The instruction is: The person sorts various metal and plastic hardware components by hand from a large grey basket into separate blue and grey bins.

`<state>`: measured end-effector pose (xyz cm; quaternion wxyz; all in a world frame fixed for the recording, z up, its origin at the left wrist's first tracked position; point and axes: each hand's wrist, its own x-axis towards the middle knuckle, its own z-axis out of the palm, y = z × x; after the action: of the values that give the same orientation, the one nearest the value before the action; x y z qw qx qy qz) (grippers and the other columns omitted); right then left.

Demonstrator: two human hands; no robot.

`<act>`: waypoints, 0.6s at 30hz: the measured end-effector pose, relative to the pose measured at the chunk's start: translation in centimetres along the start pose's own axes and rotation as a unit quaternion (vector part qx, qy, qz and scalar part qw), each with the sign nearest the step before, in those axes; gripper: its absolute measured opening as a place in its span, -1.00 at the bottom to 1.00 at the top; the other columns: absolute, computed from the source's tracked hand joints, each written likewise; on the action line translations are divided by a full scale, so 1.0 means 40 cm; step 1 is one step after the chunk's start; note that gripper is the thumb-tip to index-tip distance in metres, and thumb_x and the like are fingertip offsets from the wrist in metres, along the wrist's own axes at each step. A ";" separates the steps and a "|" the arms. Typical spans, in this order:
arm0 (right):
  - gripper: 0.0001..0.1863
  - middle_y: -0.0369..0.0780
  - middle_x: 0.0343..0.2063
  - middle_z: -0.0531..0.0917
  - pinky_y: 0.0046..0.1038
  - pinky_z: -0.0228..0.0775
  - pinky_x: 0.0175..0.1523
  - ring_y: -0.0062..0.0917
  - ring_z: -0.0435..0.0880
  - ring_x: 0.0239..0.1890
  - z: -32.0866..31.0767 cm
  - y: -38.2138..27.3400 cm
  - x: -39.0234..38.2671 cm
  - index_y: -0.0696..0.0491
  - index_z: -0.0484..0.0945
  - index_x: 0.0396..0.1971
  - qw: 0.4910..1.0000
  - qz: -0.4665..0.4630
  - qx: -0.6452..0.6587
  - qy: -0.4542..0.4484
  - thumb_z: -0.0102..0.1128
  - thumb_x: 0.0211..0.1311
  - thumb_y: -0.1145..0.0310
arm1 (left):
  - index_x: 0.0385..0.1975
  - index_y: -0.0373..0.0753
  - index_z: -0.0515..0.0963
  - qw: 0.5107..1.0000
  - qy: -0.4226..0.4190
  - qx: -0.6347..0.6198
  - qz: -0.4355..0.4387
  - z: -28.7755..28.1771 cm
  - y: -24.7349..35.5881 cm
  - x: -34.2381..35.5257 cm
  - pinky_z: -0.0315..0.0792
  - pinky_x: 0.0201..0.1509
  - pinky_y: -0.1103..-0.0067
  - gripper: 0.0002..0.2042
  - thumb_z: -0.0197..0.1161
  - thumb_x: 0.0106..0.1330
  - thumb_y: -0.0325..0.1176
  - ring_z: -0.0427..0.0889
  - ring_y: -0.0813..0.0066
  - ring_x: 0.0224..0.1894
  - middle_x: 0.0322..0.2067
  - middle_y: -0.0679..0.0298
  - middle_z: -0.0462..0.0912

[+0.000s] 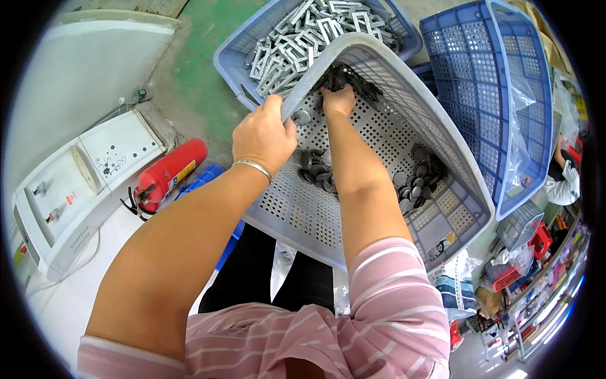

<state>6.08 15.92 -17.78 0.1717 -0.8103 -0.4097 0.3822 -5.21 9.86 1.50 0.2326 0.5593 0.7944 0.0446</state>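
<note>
My left hand (265, 136) is wrapped round the near-left rim of a large greyish plastic basket (457, 155), which sits tilted in front of me. Inside its far corner, my right hand (339, 100) has its fingers curled into a heap of dark, thin pieces (363, 85); the fingertips are hidden among them. Round dark discs (317, 169) lie in a pile on the perforated bottom, left of my right forearm. To its right rests another pile of grey and black discs (413, 183). A single disc (302, 117) lies close to my left hand.
Behind the basket stands a blue crate (224, 60) full of silvery rectangular frames (297, 54). Tall blue baskets (467, 82) are stacked at right. On the left are a red fire extinguisher (170, 174) and a white water dispenser (82, 183). Shelving with goods (536, 297) stands far right.
</note>
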 end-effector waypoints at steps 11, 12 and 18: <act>-0.37 -0.07 -0.25 0.53 -0.41 0.36 -0.04 -0.30 0.55 -0.24 -0.214 0.135 -0.003 0.28 0.33 -0.09 0.864 0.105 0.322 -0.373 0.33 -0.25 0.39 | -0.25 -0.24 0.38 1.000 -0.008 -0.008 -0.002 -0.004 -0.002 -0.002 0.40 -0.32 0.28 -0.71 0.14 0.03 -0.31 0.54 0.05 -0.39 -0.46 0.04 0.55; -0.34 -0.05 -0.24 0.54 -0.41 0.35 -0.02 -0.31 0.55 -0.22 -0.213 0.123 0.005 0.29 0.32 -0.07 0.923 0.027 0.208 -0.323 0.34 -0.26 0.37 | -0.25 -0.24 0.38 1.000 -0.009 -0.008 0.000 -0.005 0.000 -0.001 0.40 -0.32 0.28 -0.72 0.14 0.03 -0.31 0.54 0.04 -0.40 -0.47 0.04 0.55; -0.53 -0.02 -0.02 0.39 -0.31 0.33 0.00 -0.22 0.46 -0.03 -0.182 0.050 0.059 0.16 0.37 -0.12 0.907 -0.265 -0.316 -0.087 0.18 -0.15 0.42 | -0.26 -0.24 0.38 1.000 0.011 -0.012 0.013 0.003 -0.002 -0.001 0.40 -0.33 0.28 -0.73 0.14 0.03 -0.31 0.54 0.05 -0.41 -0.48 0.04 0.55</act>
<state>13.57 16.83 -15.36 -0.0349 -0.6471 -0.7220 0.2423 -5.22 9.77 1.36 0.2297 0.5666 0.7888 0.0633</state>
